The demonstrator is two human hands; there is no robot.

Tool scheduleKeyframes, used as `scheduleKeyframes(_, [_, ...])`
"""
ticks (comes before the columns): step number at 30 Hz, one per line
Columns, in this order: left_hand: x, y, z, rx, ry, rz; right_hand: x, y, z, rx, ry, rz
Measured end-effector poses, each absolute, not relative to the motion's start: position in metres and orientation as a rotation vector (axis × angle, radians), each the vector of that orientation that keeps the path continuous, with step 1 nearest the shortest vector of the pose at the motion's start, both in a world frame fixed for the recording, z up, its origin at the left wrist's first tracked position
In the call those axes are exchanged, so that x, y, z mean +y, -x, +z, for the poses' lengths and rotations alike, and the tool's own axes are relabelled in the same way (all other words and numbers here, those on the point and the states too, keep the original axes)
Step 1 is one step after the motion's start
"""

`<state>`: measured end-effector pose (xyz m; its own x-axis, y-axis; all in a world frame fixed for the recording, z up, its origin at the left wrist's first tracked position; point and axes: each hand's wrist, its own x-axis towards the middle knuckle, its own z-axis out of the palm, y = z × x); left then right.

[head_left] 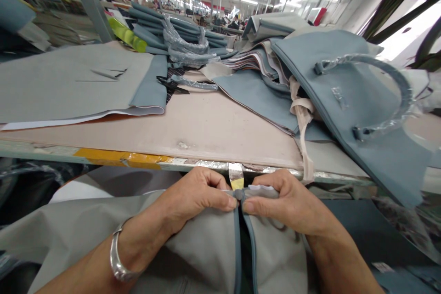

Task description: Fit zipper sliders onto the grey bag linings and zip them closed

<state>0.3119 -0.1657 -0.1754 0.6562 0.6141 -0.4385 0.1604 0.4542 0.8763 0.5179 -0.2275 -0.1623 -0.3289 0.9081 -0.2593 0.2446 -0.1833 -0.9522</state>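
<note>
I pinch the soft grey sheet-material piece with slate-blue piped edges (203, 243) in both hands, below the front edge of the pale pinkish-beige worktable (206, 121). It looks light, limp and smooth, hardly fragile; I judge the piped edges firmer and the surest place to grip. My left thumb and fingers (193, 195) close on the top by one edge, my right hand (287, 200) by the other, the narrow dark gap (245, 252) running down between.
</note>
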Motion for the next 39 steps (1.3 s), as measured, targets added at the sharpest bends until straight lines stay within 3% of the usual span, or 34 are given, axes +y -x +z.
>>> scheduleKeyframes(39, [-0.163,-0.304,-0.164,0.776,-1.433,0.225,-0.226,-0.518,-0.162,-1.477,1.337,1.544])
